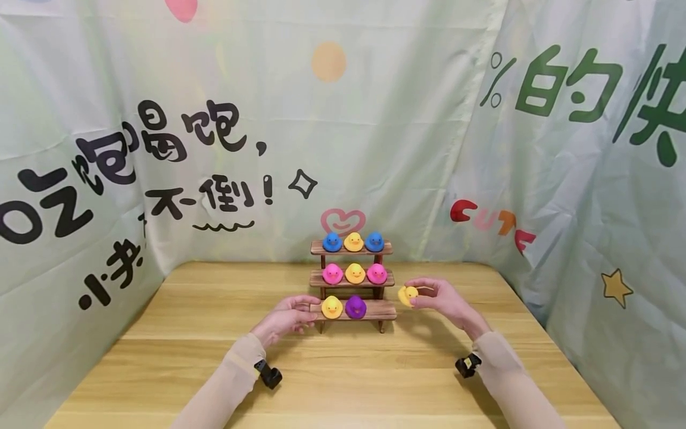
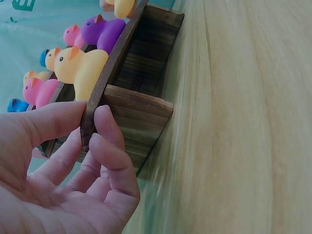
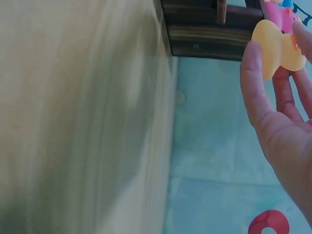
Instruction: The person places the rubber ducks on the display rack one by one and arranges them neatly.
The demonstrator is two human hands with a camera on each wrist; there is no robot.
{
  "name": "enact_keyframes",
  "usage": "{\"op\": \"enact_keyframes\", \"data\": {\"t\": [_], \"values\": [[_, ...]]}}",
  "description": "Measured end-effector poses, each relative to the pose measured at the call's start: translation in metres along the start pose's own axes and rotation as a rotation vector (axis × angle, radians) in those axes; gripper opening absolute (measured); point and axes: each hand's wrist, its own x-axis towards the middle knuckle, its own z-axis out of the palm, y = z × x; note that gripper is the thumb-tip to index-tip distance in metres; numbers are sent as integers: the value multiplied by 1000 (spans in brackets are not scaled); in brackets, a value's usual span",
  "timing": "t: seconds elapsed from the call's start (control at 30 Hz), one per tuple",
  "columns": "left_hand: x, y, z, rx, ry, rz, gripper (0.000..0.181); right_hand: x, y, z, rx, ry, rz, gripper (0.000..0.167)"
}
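Observation:
A three-tier wooden stand [image 1: 375, 309] holds rubber ducks in rows. Its bottom step carries a yellow duck [image 1: 331, 307] on the left and a purple duck [image 1: 356, 307] beside it. My left hand [image 1: 287, 317] pinches the left end of that step between thumb and fingers, as the left wrist view shows up close. To the right of the stand, my right hand [image 1: 442, 300] holds another yellow duck [image 1: 408, 295], tilted, in its fingertips. In the right wrist view this duck [image 3: 274, 48] is apart from the step.
Pink ducks [image 1: 333, 273] flank a yellow one [image 1: 355, 273] on the middle step; blue ducks [image 1: 332, 242] flank a yellow one [image 1: 354, 241] on top. The stand is on a wooden table [image 1: 214, 357], with printed cloth [image 1: 386, 119] hanging behind and at both sides.

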Motion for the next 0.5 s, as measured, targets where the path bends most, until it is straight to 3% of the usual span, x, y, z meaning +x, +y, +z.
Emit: {"op": "enact_keyframes", "data": {"t": [0.5], "values": [[0,0,0,-2,2,0,40,2,-5,38,-102,37,-17,45]]}}
